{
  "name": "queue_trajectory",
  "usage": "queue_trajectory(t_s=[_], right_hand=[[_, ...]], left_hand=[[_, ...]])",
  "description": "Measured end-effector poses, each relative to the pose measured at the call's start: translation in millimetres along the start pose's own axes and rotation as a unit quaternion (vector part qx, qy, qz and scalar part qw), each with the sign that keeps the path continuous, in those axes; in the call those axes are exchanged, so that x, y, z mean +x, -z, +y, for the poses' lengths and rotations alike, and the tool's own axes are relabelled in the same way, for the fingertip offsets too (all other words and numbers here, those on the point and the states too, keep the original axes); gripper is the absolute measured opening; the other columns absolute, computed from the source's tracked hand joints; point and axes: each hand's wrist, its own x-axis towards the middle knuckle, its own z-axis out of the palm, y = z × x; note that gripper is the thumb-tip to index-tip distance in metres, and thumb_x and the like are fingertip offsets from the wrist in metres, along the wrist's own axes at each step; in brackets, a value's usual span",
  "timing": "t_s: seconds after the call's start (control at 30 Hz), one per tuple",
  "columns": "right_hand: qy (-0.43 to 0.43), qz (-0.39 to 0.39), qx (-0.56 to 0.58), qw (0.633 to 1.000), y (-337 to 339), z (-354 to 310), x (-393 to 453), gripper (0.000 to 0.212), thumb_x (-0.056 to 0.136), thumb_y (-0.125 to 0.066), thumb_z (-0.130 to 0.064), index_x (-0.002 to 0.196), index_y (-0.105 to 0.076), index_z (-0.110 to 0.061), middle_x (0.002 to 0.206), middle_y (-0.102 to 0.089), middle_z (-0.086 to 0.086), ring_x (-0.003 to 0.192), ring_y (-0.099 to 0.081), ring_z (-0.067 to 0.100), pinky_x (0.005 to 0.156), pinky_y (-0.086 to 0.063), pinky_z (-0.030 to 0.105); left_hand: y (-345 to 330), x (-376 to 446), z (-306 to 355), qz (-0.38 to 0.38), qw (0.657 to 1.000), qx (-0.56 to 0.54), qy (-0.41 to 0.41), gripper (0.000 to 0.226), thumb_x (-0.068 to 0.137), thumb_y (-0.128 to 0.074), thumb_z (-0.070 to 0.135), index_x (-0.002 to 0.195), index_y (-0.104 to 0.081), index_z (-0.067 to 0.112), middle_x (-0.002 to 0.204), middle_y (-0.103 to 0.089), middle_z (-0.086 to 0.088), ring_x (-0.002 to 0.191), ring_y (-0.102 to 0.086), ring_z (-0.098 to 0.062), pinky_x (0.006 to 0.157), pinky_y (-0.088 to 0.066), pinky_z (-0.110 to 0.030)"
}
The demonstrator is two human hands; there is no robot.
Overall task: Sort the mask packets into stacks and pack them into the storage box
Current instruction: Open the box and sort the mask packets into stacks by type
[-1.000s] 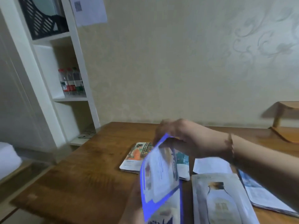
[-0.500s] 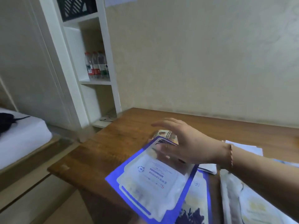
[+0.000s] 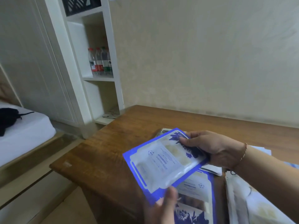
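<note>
The left hand, low in the frame, is blurred, and its wrist is cut off by the bottom edge. The print on the blue-bordered packet is too smeared to read. Beneath it, a second blue packet is partly covered and runs off the bottom edge. A pale packet at lower right is cropped by the corner. The right hand hides part of the stack behind it. Bottle labels on the shelf are illegible.
</note>
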Motion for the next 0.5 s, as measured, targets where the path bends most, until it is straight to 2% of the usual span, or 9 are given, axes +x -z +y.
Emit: queue_trajectory(t_s=[0.03, 0.07, 0.1, 0.13, 0.23, 0.3, 0.37, 0.43, 0.5], right_hand=[[0.0, 0.009, 0.01, 1.0, 0.2, 0.7, 1.7, 0.021, 0.081, -0.069, -0.015, 0.099, -0.07, -0.004, 0.095, -0.071, 0.02, 0.073, -0.067, 0.027, 0.069, -0.055, 0.037], [0.002, 0.019, 0.016, 1.0, 0.5, 1.4, 3.4, 0.014, 0.083, -0.068, -0.014, 0.094, -0.07, -0.006, 0.09, -0.071, 0.019, 0.069, -0.067, 0.026, 0.066, -0.056, 0.035], [0.001, 0.03, 0.021, 0.999, 0.4, 1.7, 4.3, 0.01, 0.083, -0.067, -0.014, 0.09, -0.07, -0.007, 0.087, -0.071, 0.019, 0.065, -0.067, 0.026, 0.063, -0.056, 0.034], [0.001, 0.034, 0.022, 0.999, 0.3, 2.2, 4.7, 0.008, 0.084, -0.067, -0.013, 0.09, -0.069, -0.008, 0.087, -0.071, 0.019, 0.064, -0.067, 0.026, 0.062, -0.057, 0.034], [-0.001, 0.038, -0.001, 0.999, -0.2, 1.4, 3.7, 0.015, 0.085, -0.067, -0.017, 0.095, -0.068, -0.006, 0.093, -0.071, 0.022, 0.07, -0.067, 0.029, 0.068, -0.056, 0.037], [-0.002, 0.043, -0.019, 0.999, 6.4, -3.8, 2.1, 0.035, 0.078, -0.071, -0.033, 0.098, -0.071, -0.005, 0.097, -0.071, 0.021, 0.078, -0.065, 0.03, 0.074, -0.053, 0.04], [-0.017, 0.028, -0.036, 0.999, 14.4, -11.8, -3.6, 0.057, 0.066, -0.072, -0.05, 0.105, -0.071, -0.008, 0.103, -0.07, 0.016, 0.091, -0.064, 0.034, 0.084, -0.051, 0.044], [-0.017, -0.016, -0.064, 0.998, 17.0, -14.4, -11.5, 0.062, 0.063, -0.08, -0.047, 0.109, -0.07, -0.007, 0.113, -0.067, 0.022, 0.105, -0.056, 0.042, 0.099, -0.041, 0.056], [-0.013, -0.062, -0.103, 0.993, 17.6, -8.2, -15.4, 0.059, 0.063, -0.087, -0.033, 0.107, -0.068, 0.001, 0.116, -0.059, 0.038, 0.106, -0.049, 0.047, 0.101, -0.03, 0.066]], left_hand=[[-5.0, -0.6, 2.0, 0.034, 0.997, -0.076, 0.004, 0.087, 0.031, -0.094, 0.055, 0.106, -0.073, 0.018, 0.102, -0.075, -0.013, 0.093, -0.072, -0.03, 0.08, -0.058, -0.048], [-0.1, 5.4, 1.1, 0.054, 0.995, -0.082, 0.005, 0.075, 0.051, -0.09, 0.045, 0.116, -0.068, 0.016, 0.109, -0.072, -0.017, 0.097, -0.071, -0.033, 0.081, -0.057, -0.05], [-2.5, 6.0, 7.1, 0.032, 0.995, -0.092, 0.026, 0.059, 0.067, -0.078, 0.032, 0.121, -0.064, 0.013, 0.111, -0.071, -0.018, 0.098, -0.07, -0.034, 0.077, -0.059, -0.047], [1.5, 10.0, 8.5, 0.006, 0.995, -0.09, 0.03, 0.049, 0.074, -0.066, 0.022, 0.121, -0.063, 0.01, 0.11, -0.071, -0.019, 0.096, -0.071, -0.035, 0.072, -0.06, -0.044], [3.7, 14.1, 17.8, -0.018, 0.995, -0.082, 0.061, 0.033, 0.083, -0.053, 0.008, 0.114, -0.065, 0.004, 0.101, -0.073, -0.021, 0.084, -0.073, -0.035, 0.057, -0.061, -0.04], [6.4, 18.7, 29.9, -0.049, 0.992, -0.082, 0.084, 0.03, 0.083, -0.051, 0.008, 0.106, -0.069, 0.002, 0.099, -0.073, -0.022, 0.078, -0.074, -0.033, 0.052, -0.06, -0.037], [11.6, 35.9, 48.1, -0.096, 0.985, -0.034, 0.138, 0.032, 0.083, -0.049, 0.01, 0.101, -0.073, -0.001, 0.104, -0.071, -0.024, 0.081, -0.073, -0.032, 0.056, -0.061, -0.037], [15.7, 59.6, 61.6, -0.136, 0.969, 0.041, 0.204, 0.032, 0.083, -0.051, 0.011, 0.098, -0.076, -0.001, 0.106, -0.071, -0.024, 0.082, -0.073, -0.029, 0.061, -0.061, -0.034], [15.3, 78.9, 64.5, -0.127, 0.957, 0.082, 0.247, 0.031, 0.078, -0.055, 0.014, 0.093, -0.077, 0.0, 0.097, -0.073, -0.019, 0.072, -0.073, -0.024, 0.054, -0.059, -0.029]])
